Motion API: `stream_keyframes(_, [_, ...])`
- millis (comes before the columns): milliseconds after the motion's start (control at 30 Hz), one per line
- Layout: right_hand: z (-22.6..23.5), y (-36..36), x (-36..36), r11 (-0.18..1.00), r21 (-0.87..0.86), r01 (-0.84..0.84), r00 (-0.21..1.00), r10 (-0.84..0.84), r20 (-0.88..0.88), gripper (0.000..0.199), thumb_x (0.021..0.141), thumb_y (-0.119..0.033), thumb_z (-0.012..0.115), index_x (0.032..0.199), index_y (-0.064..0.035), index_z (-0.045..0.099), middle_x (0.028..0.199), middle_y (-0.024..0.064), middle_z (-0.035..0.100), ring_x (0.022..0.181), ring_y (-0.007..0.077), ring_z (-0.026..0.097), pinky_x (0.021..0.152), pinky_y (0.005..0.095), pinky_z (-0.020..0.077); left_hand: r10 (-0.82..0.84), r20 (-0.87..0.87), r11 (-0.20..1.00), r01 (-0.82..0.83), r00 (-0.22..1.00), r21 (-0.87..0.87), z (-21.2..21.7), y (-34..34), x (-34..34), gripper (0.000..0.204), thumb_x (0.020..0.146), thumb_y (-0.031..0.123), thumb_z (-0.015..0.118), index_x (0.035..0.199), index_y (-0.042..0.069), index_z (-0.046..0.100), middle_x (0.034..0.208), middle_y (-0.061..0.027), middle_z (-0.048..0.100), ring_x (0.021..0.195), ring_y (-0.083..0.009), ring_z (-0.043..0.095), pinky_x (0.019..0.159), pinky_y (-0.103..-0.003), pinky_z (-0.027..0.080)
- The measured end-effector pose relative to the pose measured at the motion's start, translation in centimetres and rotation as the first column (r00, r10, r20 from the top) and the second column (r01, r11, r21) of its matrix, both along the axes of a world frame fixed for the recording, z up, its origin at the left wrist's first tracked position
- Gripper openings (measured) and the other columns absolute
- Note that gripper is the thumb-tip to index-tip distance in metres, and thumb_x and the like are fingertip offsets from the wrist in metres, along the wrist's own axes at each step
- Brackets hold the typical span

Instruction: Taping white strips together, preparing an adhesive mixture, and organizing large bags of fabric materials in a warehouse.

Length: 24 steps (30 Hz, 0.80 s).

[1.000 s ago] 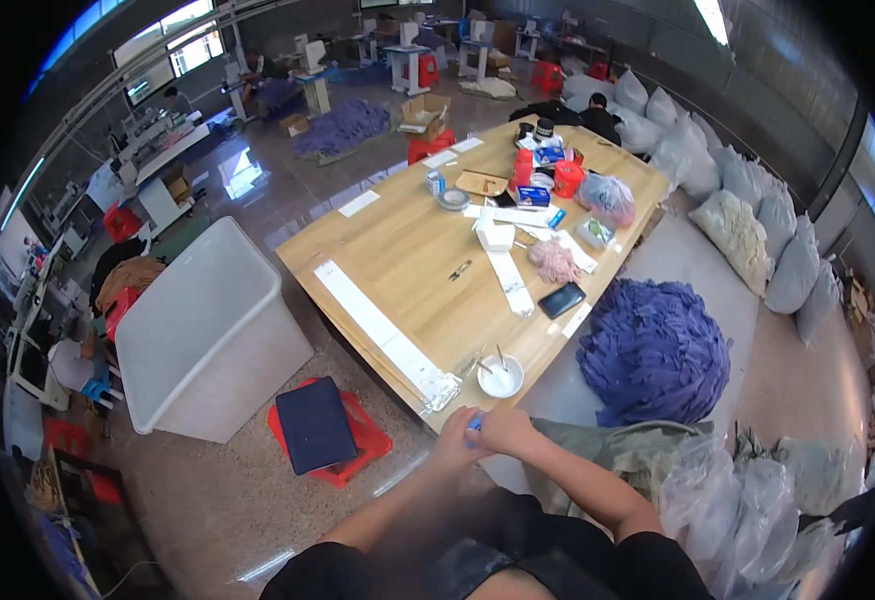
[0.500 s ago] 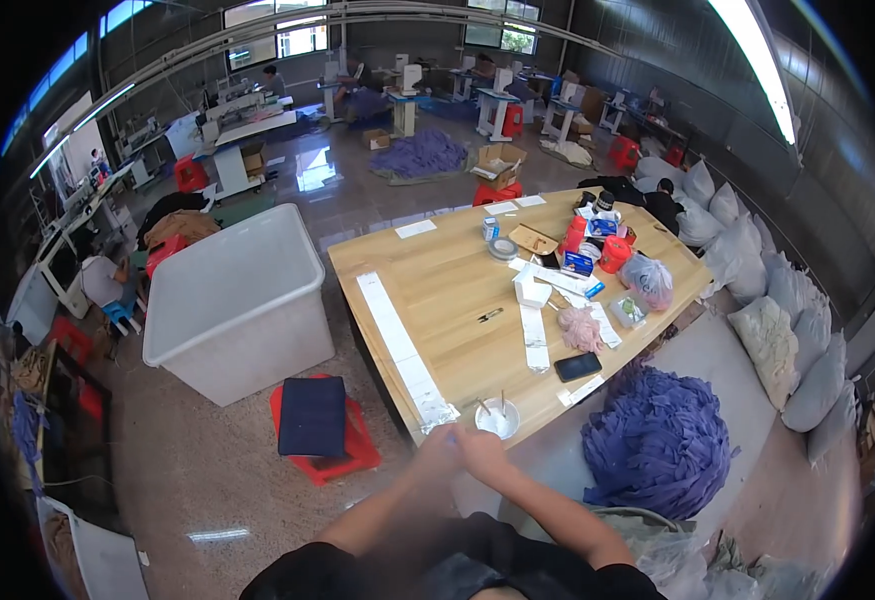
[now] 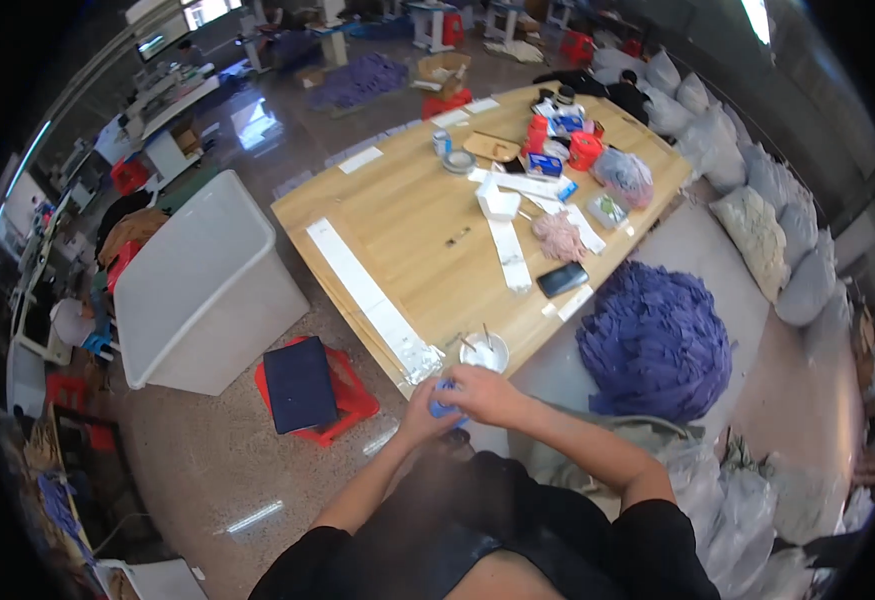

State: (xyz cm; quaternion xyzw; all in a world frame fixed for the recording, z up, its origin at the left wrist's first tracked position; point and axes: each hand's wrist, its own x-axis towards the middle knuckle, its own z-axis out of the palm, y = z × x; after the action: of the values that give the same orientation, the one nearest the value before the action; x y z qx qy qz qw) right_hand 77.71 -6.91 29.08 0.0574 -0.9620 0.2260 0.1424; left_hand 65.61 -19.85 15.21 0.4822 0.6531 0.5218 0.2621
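More of the blue piece [image 3: 440,408] now shows between the hands than half a second ago, and the right hand [image 3: 489,396] lies farther over its top; the whole view has also swung, so the table [image 3: 397,230] sits higher and more aslant. The blue piece is in front of the table's near corner, with the left hand [image 3: 423,420] closed round its lower side. The right fingers are bent narrowly onto it from above; whether they pinch or merely touch, I cannot tell. The step in hand looks like working this piece over with both hands, and the next move seems to call for a steady left hold while the right fingers find their place. The corner edge is close to the knuckles, with the bowl [image 3: 502,360] and its two sticks just beyond the right hand and the white strip [image 3: 367,290] ending just beyond the left. Between strip and phone [image 3: 563,280], the tabletop offers broad bare wood. To the left, floor lies open as far as the stool [image 3: 362,400]; to the right, the purple heap [image 3: 657,345] is well apart.
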Motion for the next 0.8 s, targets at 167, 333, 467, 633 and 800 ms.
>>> stream_keyframes(167, [-14.1,8.0,5.3,0.414,-0.317,0.853,0.453,-0.890,0.056,0.035,0.072,-0.006,0.063,0.107,-0.0050,0.056,0.094,0.0170,0.058,0.083,0.0323,0.059,0.072,0.0375,0.0484,-0.009,-0.012,0.989,0.007,1.000,-0.151,2.1,-0.1,-1.5,0.066,0.061,0.019,0.079,0.116,0.003,0.046,0.112,-0.0165,0.051,0.106,-0.0315,0.052,0.092,-0.038,0.042])
stream_keyframes(333, [-31.3,13.6,12.3,0.170,-0.296,0.940,0.215,-0.968,0.129,0.033,0.072,-0.004,0.061,0.104,-0.0041,0.056,0.096,0.0194,0.059,0.089,0.0360,0.059,0.077,0.0420,0.0478,-0.184,0.012,0.946,0.181,0.983,-0.269,2.8,2.5,-0.9,0.077,0.061,0.019,0.079,0.126,0.003,0.040,0.120,-0.0182,0.048,0.111,-0.0317,0.049,0.095,-0.037,0.040])
stream_keyframes(467, [-29.0,14.3,6.1,0.245,-0.241,0.939,0.307,-0.915,0.264,0.033,0.073,-0.004,0.060,0.105,-0.0039,0.056,0.098,0.0179,0.060,0.093,0.0359,0.057,0.081,0.0417,0.0473,-0.139,0.110,0.899,0.171,0.984,-0.403,1.9,0.4,-1.4,0.081,0.061,0.012,0.078,0.130,0.001,0.038,0.124,-0.0182,0.047,0.115,-0.0261,0.047,0.097,-0.035,0.039])
stream_keyframes(633, [-24.6,9.9,5.4,0.073,-0.384,0.920,0.182,-0.949,0.256,0.026,0.076,-0.008,0.059,0.101,-0.0033,0.057,0.095,0.0159,0.061,0.091,0.0334,0.058,0.078,0.0414,0.0470,-0.116,0.139,0.905,0.162,0.983,-0.393,3.2,0.2,-1.3,0.077,0.063,0.007,0.075,0.130,0.001,0.038,0.122,-0.0146,0.048,0.111,-0.0237,0.048,0.096,-0.033,0.037])
stream_keyframes(800, [-29.8,-2.0,4.5,-0.170,-0.512,0.842,0.311,-0.622,0.718,0.044,0.079,-0.044,0.061,0.092,-0.0019,0.064,0.081,0.0145,0.066,0.076,0.0243,0.065,0.062,0.0381,0.0502,-0.118,0.256,0.923,0.201,0.959,-0.327,2.5,1.6,-3.5,0.070,0.066,0.004,0.072,0.128,0.001,0.041,0.120,-0.0138,0.049,0.109,-0.0221,0.049,0.095,-0.032,0.038])
